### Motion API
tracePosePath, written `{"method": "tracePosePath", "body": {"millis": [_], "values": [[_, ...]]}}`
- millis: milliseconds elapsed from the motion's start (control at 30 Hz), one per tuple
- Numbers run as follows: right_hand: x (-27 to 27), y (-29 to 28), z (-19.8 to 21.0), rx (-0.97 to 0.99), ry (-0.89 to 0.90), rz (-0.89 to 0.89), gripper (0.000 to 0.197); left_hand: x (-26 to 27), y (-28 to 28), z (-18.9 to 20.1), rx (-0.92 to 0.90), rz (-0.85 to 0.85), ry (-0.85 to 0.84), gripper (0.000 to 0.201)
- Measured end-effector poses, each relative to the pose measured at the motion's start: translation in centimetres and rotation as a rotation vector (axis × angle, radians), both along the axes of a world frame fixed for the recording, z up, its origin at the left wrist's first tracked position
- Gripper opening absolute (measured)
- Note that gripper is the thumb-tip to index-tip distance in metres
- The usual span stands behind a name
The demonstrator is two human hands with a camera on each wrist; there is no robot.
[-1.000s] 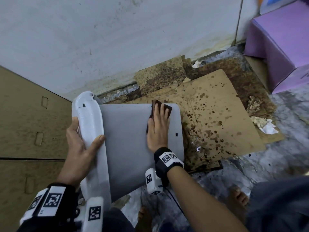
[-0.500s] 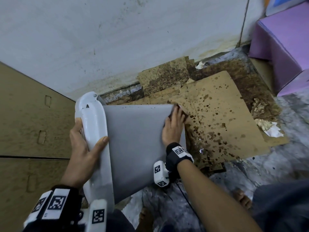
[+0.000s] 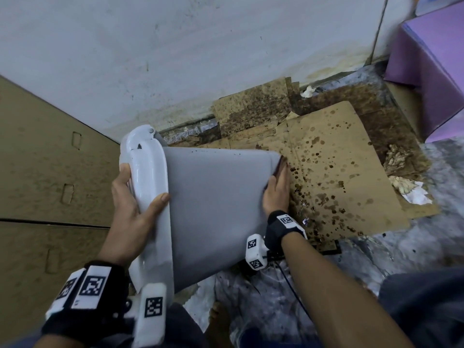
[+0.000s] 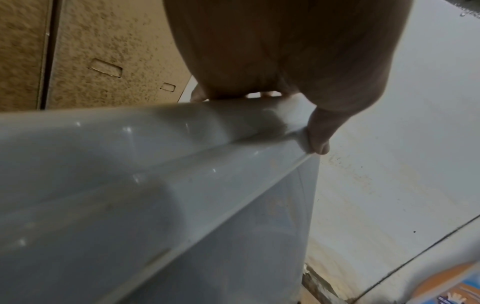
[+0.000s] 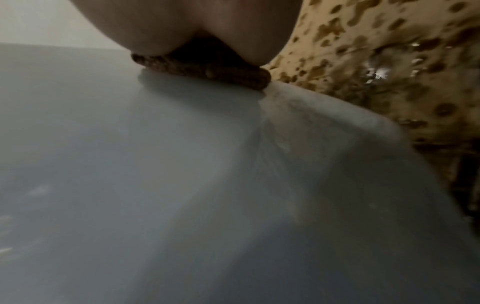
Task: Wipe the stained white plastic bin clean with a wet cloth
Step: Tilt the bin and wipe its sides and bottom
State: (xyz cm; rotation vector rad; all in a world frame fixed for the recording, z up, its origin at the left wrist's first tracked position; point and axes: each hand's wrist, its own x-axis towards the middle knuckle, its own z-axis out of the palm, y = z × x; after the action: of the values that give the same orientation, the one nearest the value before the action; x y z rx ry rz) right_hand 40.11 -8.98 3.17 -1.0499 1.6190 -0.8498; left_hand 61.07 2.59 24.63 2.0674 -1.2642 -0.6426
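A tilted white bin (image 3: 216, 209) fills the corner, hemmed by the wall (image 3: 200, 59) behind and cardboard boxes (image 3: 50, 184) at left. Open room lies right, above stained cardboard (image 3: 339, 177).

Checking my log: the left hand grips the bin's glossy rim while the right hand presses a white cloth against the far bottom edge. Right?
Not quite: the cloth is dark brown, as the right wrist view shows. The left hand grips the bin rim; the right hand presses at the bottom edge.

A grubby indoor corner, likely a storage or utility spot: a stained white wall (image 3: 200, 59), spattered cardboard sheets (image 3: 339, 172) on a marbled floor (image 3: 414, 247), cardboard boxes (image 3: 45, 159) at left, crumpled tissue (image 3: 411, 189) at right.
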Motion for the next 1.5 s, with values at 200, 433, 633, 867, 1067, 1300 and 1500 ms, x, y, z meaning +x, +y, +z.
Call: {"method": "tracePosePath", "body": {"millis": [200,433,633,867,1067,1300,1500], "values": [[0.4,2.5,0.7,0.051,-0.033,-0.05,0.053,0.5,-0.5,-0.4,-0.011,-0.008,0.0,0.098],[2.0,3.3,2.1,-0.111,-0.05,0.096,0.055,0.5,0.0,-0.2,-0.013,0.042,0.02,0.106],[0.1,3.6,0.0,0.03,-0.008,0.033,0.053,0.4,0.2,-0.2,-0.017,0.032,0.043,0.096],[-1.4,2.2,-0.3,0.213,-0.109,-0.148,0.049,0.5,-0.5,-0.4,-0.01,0.025,0.023,0.101],[-2.9,-0.1,5.3,0.095,-0.198,-0.303,0.046,-0.6,0.0,0.1,-0.026,-0.047,-0.037,0.106],[2.4,2.5,17.4,-0.491,-0.251,0.164,0.047,-1.5,0.3,0.9,-0.04,-0.079,0.0,0.11],[5.1,5.5,18.9,-0.626,-0.085,0.432,0.046,-2.4,1.3,2.6,0.024,-0.12,-0.066,0.118]]}}
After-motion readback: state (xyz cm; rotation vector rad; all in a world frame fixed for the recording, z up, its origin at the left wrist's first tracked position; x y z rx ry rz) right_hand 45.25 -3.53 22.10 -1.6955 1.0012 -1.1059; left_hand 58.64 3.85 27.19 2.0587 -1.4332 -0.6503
